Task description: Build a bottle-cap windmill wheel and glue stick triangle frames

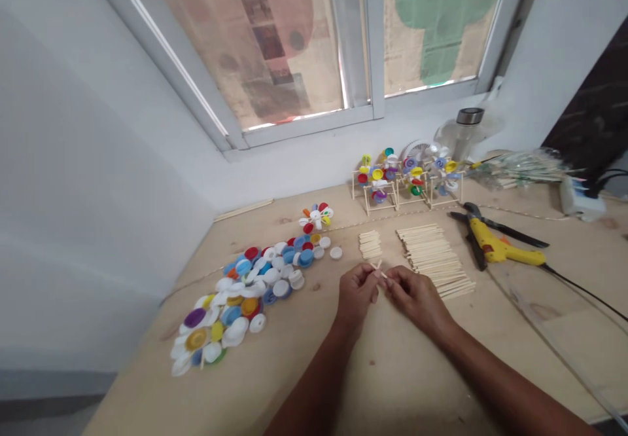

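Observation:
My left hand [357, 290] and my right hand [415, 294] meet above the wooden table, fingertips close together. Between them are small pale wooden sticks [377, 266], pinched in the left fingers, with two ends crossing in a V. The right fingers close on the lower end of a stick there; the exact contact is partly hidden by the fingertips. Just beyond the hands lies a small pile of short sticks [369, 245]. A larger row of longer sticks [434, 259] lies beside and beyond my right hand.
Many loose bottle caps [265, 279] spread over the left side, with a cap wheel [316, 217] behind them. Stick frames with cap wheels [407, 177] stand near the wall. At right are a yellow glue gun [505, 249], black-handled pliers [515, 230], a power strip [582, 199] and a bottle [464, 135].

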Tool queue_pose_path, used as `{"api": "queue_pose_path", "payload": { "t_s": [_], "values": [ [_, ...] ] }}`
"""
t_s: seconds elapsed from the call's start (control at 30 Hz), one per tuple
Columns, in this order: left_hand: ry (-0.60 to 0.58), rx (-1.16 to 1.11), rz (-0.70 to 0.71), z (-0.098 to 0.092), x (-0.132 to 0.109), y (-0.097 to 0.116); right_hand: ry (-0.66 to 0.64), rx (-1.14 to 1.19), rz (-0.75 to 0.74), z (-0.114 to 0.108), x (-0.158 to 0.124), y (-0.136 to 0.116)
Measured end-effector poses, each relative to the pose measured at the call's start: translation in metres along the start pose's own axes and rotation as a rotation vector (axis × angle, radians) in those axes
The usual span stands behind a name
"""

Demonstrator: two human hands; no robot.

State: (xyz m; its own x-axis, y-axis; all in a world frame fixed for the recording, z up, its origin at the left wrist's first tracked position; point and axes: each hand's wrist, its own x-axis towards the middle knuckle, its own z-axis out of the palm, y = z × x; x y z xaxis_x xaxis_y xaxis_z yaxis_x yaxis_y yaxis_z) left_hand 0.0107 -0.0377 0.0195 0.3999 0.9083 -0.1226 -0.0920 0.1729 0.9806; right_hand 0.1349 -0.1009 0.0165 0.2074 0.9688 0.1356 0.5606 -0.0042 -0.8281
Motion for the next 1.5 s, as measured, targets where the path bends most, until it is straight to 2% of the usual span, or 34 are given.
{"api": "queue_pose_path", "payload": {
  "t_s": [0.17, 0.3, 0.37, 0.43, 0.53, 0.6, 0.73, 0.87, 1.03, 1.2, 1.3, 1.4, 1.5],
  "values": [
    [0.063, 0.000, -0.015, -0.001, 0.003, 0.001, 0.210, -0.003, -0.026, -0.016, -0.002, -0.008],
    [0.059, 0.036, -0.006, -0.001, 0.003, 0.001, 0.368, -0.055, -0.109, -0.053, -0.012, -0.029],
    [0.046, 0.058, -0.005, 0.000, 0.003, 0.000, 0.445, -0.121, -0.094, -0.078, -0.018, -0.031],
    [0.034, 0.068, -0.008, 0.001, 0.002, 0.000, 0.495, -0.226, -0.039, -0.104, -0.022, -0.020],
    [0.025, 0.067, -0.018, 0.002, 0.002, 0.001, 0.536, -0.428, 0.087, -0.143, -0.024, 0.018],
    [0.019, 0.062, -0.029, 0.003, 0.001, 0.003, 0.472, -0.635, 0.165, -0.164, -0.026, 0.048],
    [0.016, 0.049, -0.022, 0.004, -0.001, 0.005, 0.254, -0.989, 0.088, -0.188, -0.029, 0.092],
    [0.003, 0.063, -0.003, 0.003, -0.001, 0.002, 0.147, -1.121, 0.108, -0.188, -0.026, 0.106],
    [-0.011, 0.071, -0.037, 0.003, 0.002, -0.001, 0.113, -1.135, 0.047, -0.183, -0.014, 0.114],
    [-0.005, 0.038, -0.039, 0.003, 0.003, -0.002, 0.145, -1.082, -0.002, -0.188, -0.015, 0.119],
    [0.005, 0.024, -0.024, 0.003, 0.004, -0.004, 0.283, -0.903, 0.162, -0.192, -0.017, 0.111],
    [0.004, 0.002, -0.011, 0.003, 0.005, -0.007, 0.448, -0.473, 0.390, -0.192, -0.011, 0.094],
    [0.015, -0.021, -0.015, 0.004, 0.005, -0.008, 0.515, 0.117, 0.414, -0.181, -0.001, 0.074]
  ]
}}
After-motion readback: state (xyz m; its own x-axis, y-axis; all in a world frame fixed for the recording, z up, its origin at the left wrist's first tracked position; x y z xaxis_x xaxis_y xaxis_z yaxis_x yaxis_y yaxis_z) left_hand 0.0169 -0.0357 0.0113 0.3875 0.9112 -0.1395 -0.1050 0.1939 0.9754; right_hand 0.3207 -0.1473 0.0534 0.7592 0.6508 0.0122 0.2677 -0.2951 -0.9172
